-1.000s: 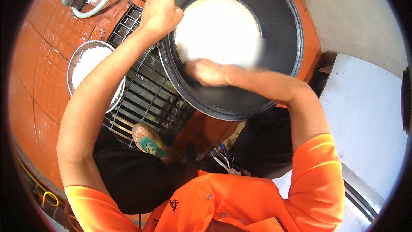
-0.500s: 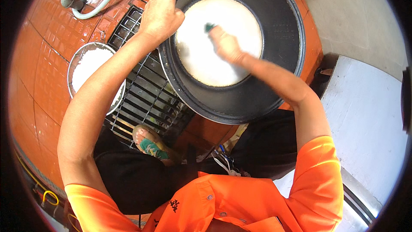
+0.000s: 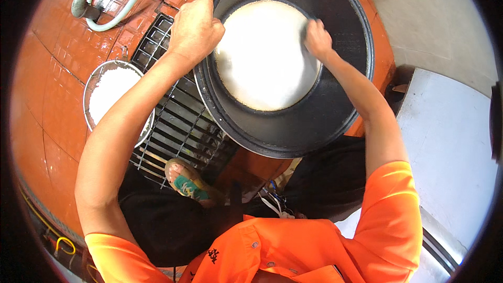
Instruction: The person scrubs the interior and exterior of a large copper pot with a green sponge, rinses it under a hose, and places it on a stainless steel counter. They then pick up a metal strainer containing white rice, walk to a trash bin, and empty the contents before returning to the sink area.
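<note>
A big black pot (image 3: pixel 343 65) is tipped toward me, with cloudy whitish liquid (image 3: pixel 264 57) over its round bottom. My left hand (image 3: pixel 196 29) is closed on the pot's left rim, the fingers wrapped over the edge. Inside the pot, my right hand (image 3: pixel 318 39) is at the right side of the bottom, where it meets the wall. It is closed on a small dark green scouring pad (image 3: pixel 306 30), mostly hidden by the fingers and blurred.
A round wire sieve (image 3: pixel 88 94) holding white rice (image 3: pixel 107 86) stands left of a black floor grate (image 3: pixel 178 120). A pale hose (image 3: pixel 128 13) and pipe lie at the upper left on wet orange tiles (image 3: pixel 57 78). At the right is a metal surface (image 3: pixel 445 141).
My right hand has swept right across the pot's bottom, from near its middle to the right edge. The left hand keeps its hold on the rim.
</note>
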`<state>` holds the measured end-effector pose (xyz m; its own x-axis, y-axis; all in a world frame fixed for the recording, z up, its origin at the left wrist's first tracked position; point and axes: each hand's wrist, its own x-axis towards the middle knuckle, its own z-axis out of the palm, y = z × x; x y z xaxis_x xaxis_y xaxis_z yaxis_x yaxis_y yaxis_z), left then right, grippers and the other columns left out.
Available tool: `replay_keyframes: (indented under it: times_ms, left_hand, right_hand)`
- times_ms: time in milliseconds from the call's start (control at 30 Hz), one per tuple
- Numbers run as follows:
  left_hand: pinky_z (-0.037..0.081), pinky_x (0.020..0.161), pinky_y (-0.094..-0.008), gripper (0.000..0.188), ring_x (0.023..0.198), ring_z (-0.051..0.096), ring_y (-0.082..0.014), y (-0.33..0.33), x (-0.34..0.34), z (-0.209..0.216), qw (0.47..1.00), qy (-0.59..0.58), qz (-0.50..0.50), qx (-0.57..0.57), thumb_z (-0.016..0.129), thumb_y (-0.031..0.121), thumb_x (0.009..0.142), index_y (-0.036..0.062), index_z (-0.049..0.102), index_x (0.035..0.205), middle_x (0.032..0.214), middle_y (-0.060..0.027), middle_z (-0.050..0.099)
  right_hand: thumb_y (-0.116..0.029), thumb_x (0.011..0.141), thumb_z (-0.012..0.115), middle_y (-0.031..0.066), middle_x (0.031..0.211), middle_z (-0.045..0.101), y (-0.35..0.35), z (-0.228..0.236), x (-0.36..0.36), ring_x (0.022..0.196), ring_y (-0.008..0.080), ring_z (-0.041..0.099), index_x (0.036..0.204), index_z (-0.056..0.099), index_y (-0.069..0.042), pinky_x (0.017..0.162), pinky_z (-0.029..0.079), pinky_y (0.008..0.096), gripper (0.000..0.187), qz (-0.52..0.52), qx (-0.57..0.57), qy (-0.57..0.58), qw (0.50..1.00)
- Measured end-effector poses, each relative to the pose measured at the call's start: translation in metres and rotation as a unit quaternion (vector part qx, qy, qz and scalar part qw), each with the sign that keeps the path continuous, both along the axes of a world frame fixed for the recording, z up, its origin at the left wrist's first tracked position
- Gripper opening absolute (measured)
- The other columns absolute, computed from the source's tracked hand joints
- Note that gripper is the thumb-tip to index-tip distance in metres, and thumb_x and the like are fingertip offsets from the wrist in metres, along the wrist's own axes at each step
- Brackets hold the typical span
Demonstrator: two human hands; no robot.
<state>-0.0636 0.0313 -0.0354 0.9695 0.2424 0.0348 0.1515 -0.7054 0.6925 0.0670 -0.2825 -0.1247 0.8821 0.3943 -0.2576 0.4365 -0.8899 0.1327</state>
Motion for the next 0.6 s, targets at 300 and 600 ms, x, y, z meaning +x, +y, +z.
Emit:
replay_keyframes:
  times_ms: [300,600]
  left_hand:
    - [0.042,0.072,-0.0525,0.038,0.081,0.055,-0.0478,0.005,-0.001,-0.011,0.998,-0.062,-0.019,0.012,0.051,0.001,0.07,-0.0016,0.041,0.106,0.081,-0.0295,0.058]
    - [0.042,0.076,-0.0551,0.025,0.079,0.056,-0.0499,-0.002,0.003,0.007,1.0,-0.008,-0.008,-0.002,0.048,-0.003,0.067,-0.0032,0.039,0.091,0.075,-0.0318,0.058]
  right_hand:
    - [0.0,0.074,0.052,0.0181,0.079,0.051,0.081,-0.003,-0.131,0.058,0.0288,0.058,0.088,0.05,0.003,0.047,0.052,0.038,0.014,0.406,0.246,0.152,0.867]
    - [-0.008,0.074,0.057,0.0145,0.09,0.056,0.109,-0.02,-0.032,0.086,0.0292,0.059,0.086,0.061,-0.003,0.07,0.052,0.0399,0.014,0.267,0.155,-0.066,0.949]
